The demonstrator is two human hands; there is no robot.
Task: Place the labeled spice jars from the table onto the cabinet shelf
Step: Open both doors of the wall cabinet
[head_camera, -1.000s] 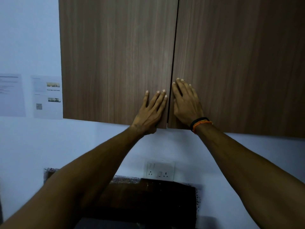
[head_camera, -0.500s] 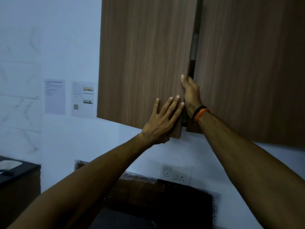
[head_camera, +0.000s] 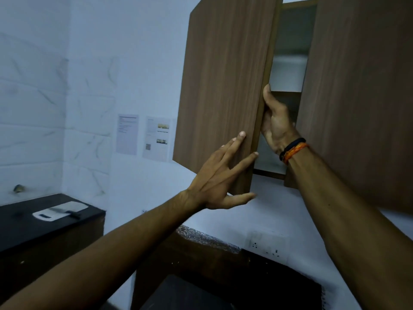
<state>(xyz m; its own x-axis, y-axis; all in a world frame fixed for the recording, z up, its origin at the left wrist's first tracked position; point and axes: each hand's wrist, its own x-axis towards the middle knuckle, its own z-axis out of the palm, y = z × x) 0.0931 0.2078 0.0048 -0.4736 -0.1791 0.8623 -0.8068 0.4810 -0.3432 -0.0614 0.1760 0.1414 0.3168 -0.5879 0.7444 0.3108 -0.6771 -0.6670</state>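
Both arms reach up from the bottom of the frame toward a wall cabinet at upper right. The left hand (head_camera: 220, 175) lies flat against the front of the brown wood-grain left cabinet door (head_camera: 223, 86), near its lower free corner. Its fingers (head_camera: 237, 144) are straight and spread, tips on the panel face, and the thumb points out under the door's bottom edge. It grips nothing.

The right hand (head_camera: 276, 124), with a black and an orange band (head_camera: 293, 149) at the wrist, sits in the gap between the two doors. Its palm faces the door's free vertical edge, the thumb runs up along that edge, and the other fingers go behind the panel out of sight, so it appears to hold the door by its edge.

The left door stands swung partly outward, its free edge running from top centre down to the middle of the frame. The brown wood-grain right cabinet door (head_camera: 357, 97) at the right side appears shut. Between them a narrow slot shows the pale grey cabinet interior (head_camera: 290, 41) and the front lip of a shelf (head_camera: 287, 89) just above the right hand. The slot is only a little wider than the hand.

No spice jars show anywhere in view; I cannot tell where they are.

At lower left a black countertop (head_camera: 33, 224) carries a white board with a dark-handled knife (head_camera: 60, 211). Two paper sheets (head_camera: 143, 137) hang on the white wall left of the cabinet, and a white socket plate (head_camera: 267, 245) sits below it, lower right of centre.
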